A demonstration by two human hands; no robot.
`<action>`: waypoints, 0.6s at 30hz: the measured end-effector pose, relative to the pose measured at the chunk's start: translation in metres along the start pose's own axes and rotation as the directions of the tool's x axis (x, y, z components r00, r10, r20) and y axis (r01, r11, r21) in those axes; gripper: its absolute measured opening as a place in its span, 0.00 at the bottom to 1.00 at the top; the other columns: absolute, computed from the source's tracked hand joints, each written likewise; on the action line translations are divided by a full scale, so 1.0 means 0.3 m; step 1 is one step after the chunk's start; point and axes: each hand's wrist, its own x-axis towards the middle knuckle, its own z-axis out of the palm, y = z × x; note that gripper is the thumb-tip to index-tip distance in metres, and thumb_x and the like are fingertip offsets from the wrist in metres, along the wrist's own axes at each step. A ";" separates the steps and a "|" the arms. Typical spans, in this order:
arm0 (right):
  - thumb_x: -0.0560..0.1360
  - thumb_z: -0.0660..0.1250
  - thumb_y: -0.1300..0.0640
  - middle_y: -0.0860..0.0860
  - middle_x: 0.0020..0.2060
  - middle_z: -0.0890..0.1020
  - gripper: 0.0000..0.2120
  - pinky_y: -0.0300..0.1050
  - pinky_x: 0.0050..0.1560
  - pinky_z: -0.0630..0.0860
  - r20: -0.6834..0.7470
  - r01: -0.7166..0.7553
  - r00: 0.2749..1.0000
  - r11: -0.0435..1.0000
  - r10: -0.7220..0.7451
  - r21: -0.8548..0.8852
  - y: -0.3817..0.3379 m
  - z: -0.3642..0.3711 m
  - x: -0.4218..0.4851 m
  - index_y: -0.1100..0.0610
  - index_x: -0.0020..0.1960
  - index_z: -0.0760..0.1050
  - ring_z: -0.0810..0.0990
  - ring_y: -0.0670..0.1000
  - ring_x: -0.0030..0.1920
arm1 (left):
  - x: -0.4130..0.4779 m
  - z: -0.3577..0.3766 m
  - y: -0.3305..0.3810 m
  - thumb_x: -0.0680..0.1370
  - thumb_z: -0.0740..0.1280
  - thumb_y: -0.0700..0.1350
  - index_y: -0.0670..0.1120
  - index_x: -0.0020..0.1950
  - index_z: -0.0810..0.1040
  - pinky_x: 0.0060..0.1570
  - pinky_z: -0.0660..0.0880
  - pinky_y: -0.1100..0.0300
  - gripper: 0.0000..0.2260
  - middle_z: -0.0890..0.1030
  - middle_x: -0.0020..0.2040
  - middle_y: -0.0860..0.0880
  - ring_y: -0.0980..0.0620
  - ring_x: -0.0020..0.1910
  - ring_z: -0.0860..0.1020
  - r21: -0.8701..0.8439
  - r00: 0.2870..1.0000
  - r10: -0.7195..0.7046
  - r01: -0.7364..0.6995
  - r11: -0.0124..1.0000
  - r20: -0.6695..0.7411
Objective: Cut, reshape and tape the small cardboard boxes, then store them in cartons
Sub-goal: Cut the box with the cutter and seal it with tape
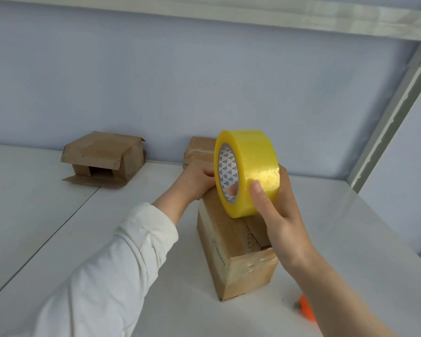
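Two hands on the job, and the small cardboard box (236,259) sits lengthways on the white desk (350,227), right in the middle of it all. The right hand (286,224) has the yellow tape roll (250,171): thumb pressed on the outer band, fingers (284,181) wrapped round the back, one fingertip showing through the core. That's a firm clamp on the roll. The roll stands on edge, low over the top of the box about midway along, touching it or very nearly so.

The left hand (196,181), with its white sleeve (122,251) ending short of the wrist, is down at the far end of the box, just beside the roll. Its fingers are bent, but the tips are tucked behind the roll, so I can't tell whether they pinch anything.

Glossy tape strips (255,262) show on the near end of the box. Behind the box, against the wall (156,81), stands a second taped box (199,152). Well apart, to the back left of the box, is an opened box (102,159) with its flaps hanging loose. Just right of the box's near corner, an orange cutter (307,310) peeks out beside the right forearm.
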 end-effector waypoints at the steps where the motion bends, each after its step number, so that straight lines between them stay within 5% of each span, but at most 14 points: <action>1: 0.73 0.62 0.45 0.33 0.42 0.81 0.15 0.28 0.43 0.74 0.034 -0.020 0.999 1.000 0.020 0.008 -0.005 -0.005 0.001 0.45 0.58 0.67 0.80 0.34 0.45 | 0.001 0.000 0.002 0.75 0.68 0.44 0.50 0.30 0.78 0.26 0.67 0.67 0.13 0.75 0.23 0.56 0.56 0.27 0.72 -0.005 1.000 0.006 -0.006 1.000 -0.004; 6: 0.70 0.65 0.42 0.43 0.42 0.82 0.11 0.32 0.44 0.75 -0.095 -0.031 0.995 0.997 0.025 -0.070 -0.020 0.017 0.022 0.46 0.48 0.73 0.80 0.37 0.44 | -0.020 -0.005 0.025 0.76 0.67 0.45 0.51 0.33 0.78 0.37 0.71 0.60 0.11 0.77 0.37 0.45 0.49 0.38 0.73 -0.024 0.999 -0.031 0.031 0.999 0.012; 10: 0.67 0.67 0.37 0.48 0.35 0.83 0.19 0.46 0.41 0.79 -0.195 -0.102 0.977 0.994 0.091 -0.046 -0.082 0.006 -0.002 0.52 0.45 0.77 0.82 0.46 0.38 | -0.026 -0.001 0.034 0.76 0.67 0.46 0.49 0.35 0.78 0.38 0.72 0.59 0.09 0.76 0.39 0.44 0.50 0.40 0.72 -0.017 0.997 -0.071 0.071 0.997 0.015; 14: 0.60 0.66 0.34 0.39 0.42 0.83 0.33 0.44 0.48 0.79 -0.281 -0.129 0.954 0.988 0.102 -0.079 -0.166 -0.048 -0.065 0.45 0.63 0.73 0.82 0.39 0.44 | -0.023 0.004 0.037 0.76 0.67 0.46 0.47 0.41 0.80 0.42 0.75 0.56 0.06 0.77 0.36 0.46 0.48 0.41 0.74 -0.020 0.997 -0.081 0.081 0.996 0.005; 18: 0.55 0.66 0.31 0.32 0.40 0.81 0.30 0.44 0.43 0.78 -0.274 -0.199 0.950 0.966 0.149 -0.164 -0.241 -0.088 -0.169 0.34 0.57 0.73 0.82 0.39 0.41 | -0.022 0.002 0.035 0.75 0.68 0.51 0.50 0.45 0.81 0.51 0.77 0.51 0.06 0.79 0.37 0.51 0.48 0.43 0.77 -0.019 0.998 -0.066 0.066 0.998 -0.007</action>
